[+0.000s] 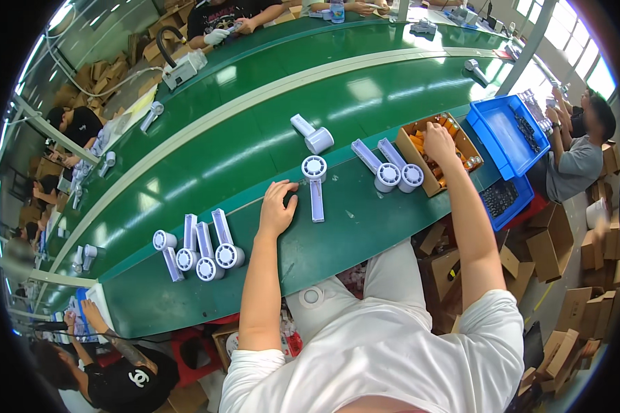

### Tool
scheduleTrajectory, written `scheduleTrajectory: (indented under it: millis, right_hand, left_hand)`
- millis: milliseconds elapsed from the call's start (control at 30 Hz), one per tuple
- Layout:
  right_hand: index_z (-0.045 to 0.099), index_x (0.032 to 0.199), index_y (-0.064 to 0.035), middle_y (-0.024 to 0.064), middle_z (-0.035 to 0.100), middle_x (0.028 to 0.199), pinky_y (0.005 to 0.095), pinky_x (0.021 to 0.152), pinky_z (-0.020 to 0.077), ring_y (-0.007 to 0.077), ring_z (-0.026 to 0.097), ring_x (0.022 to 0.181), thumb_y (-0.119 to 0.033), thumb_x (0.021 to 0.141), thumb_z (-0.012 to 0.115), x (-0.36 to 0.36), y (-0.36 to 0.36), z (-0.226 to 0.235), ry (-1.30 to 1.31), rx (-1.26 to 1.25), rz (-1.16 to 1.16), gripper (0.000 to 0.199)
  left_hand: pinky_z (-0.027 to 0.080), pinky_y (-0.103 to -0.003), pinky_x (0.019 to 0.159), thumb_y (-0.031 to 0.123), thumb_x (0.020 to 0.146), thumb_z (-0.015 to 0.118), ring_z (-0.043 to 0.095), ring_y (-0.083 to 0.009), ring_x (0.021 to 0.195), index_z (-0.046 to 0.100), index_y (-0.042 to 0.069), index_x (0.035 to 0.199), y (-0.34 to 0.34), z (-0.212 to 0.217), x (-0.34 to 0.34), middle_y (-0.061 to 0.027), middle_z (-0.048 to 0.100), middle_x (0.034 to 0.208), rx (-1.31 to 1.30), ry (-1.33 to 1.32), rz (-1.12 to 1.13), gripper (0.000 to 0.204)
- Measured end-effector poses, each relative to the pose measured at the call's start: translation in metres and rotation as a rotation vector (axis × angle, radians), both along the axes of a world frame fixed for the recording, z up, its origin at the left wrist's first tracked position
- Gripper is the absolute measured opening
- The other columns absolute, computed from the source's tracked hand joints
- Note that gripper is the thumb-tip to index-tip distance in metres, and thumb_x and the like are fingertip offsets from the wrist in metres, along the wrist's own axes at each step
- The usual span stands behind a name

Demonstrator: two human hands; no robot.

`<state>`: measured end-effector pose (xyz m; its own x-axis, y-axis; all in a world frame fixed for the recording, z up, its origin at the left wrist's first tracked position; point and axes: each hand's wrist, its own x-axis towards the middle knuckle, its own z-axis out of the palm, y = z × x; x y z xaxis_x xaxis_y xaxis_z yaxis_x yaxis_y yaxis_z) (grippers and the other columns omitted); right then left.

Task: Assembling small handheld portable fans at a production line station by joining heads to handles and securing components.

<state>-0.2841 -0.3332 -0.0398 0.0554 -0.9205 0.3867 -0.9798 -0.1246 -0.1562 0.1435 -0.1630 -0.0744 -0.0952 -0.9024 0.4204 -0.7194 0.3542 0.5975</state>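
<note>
My left hand (277, 208) lies on the green work table with thumb and fingers apart, holding nothing. Just right of it is a pale lilac handheld fan (315, 168), its round grille up and its long hollow handle toward me. My right hand (439, 144) reaches into a cardboard box (430, 184) of orange battery cells (455, 155). Its fingers are curled down among the cells, and what they hold, if anything, is hidden. Two more fans (387, 177) lie left of the box. Another fan (318, 140) lies beyond the middle one, head turned sideways.
Several fans (210, 268) are grouped at the left of the table. Blue plastic bins (506, 162) with dark parts stand right of the box. Beyond runs a green conveyor belt (241, 127). Other people work around it, and open cartons (548, 237) stand on the floor at right.
</note>
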Motion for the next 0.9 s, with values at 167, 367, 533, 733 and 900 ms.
scheduleTrajectory:
  millis: [167,367,533,733,900]
  right_hand:
    - [0.063,0.105,-0.0021,0.0183,0.062,0.108,0.0487,0.089,0.0457,0.0351,0.059,0.106,-0.027,0.091,0.06,0.002,-0.015,0.005,0.157,0.322,0.116,0.029]
    - [0.063,0.103,-0.0019,0.0185,0.063,0.103,0.044,0.086,0.0479,0.0361,0.061,0.099,-0.028,0.087,0.067,0.015,0.005,0.014,-0.06,-0.06,0.049,0.031]
    - [0.065,0.109,0.0012,0.0153,0.068,0.099,0.0384,0.083,0.0504,0.0304,0.066,0.093,-0.026,0.084,0.07,0.005,0.039,0.037,-0.415,-0.196,0.049,0.037]
    - [0.069,0.111,0.0006,0.0069,0.07,0.097,0.0242,0.078,0.0491,0.0102,0.064,0.088,-0.014,0.083,0.072,-0.008,0.05,0.041,-1.097,0.26,0.166,0.031]
    - [0.063,0.12,0.0035,0.0051,0.07,0.098,0.023,0.08,0.0455,0.0082,0.062,0.091,-0.011,0.085,0.07,-0.003,0.059,0.05,-1.425,0.221,0.213,0.039]
  left_hand:
    - [0.04,-0.042,0.103,0.008,0.082,0.061,0.057,-0.0303,0.112,0.064,0.003,0.104,0.004,0.003,-0.002,-0.0107,0.067,0.105,-0.033,0.013,0.037,0.023]
    - [0.048,-0.038,0.088,0.004,0.083,0.059,0.063,-0.029,0.097,0.063,0.002,0.106,0.02,0.005,-0.008,-0.0114,0.067,0.099,-0.061,0.148,0.183,0.023]
    - [0.05,-0.031,0.07,0.002,0.086,0.059,0.064,-0.0209,0.076,0.062,0.003,0.089,0.11,0.045,-0.081,-0.0101,0.066,0.084,-0.056,0.368,0.005,0.005]
    - [0.052,-0.038,0.074,0.019,0.085,0.065,0.066,-0.0292,0.085,0.066,0.005,0.098,0.205,0.022,-0.115,-0.0137,0.066,0.098,0.555,0.105,-0.381,0.019]
    - [0.054,-0.041,0.076,0.03,0.086,0.066,0.065,-0.0343,0.089,0.065,0.003,0.105,0.238,-0.046,-0.1,-0.0175,0.06,0.109,0.529,-0.304,0.259,0.033]
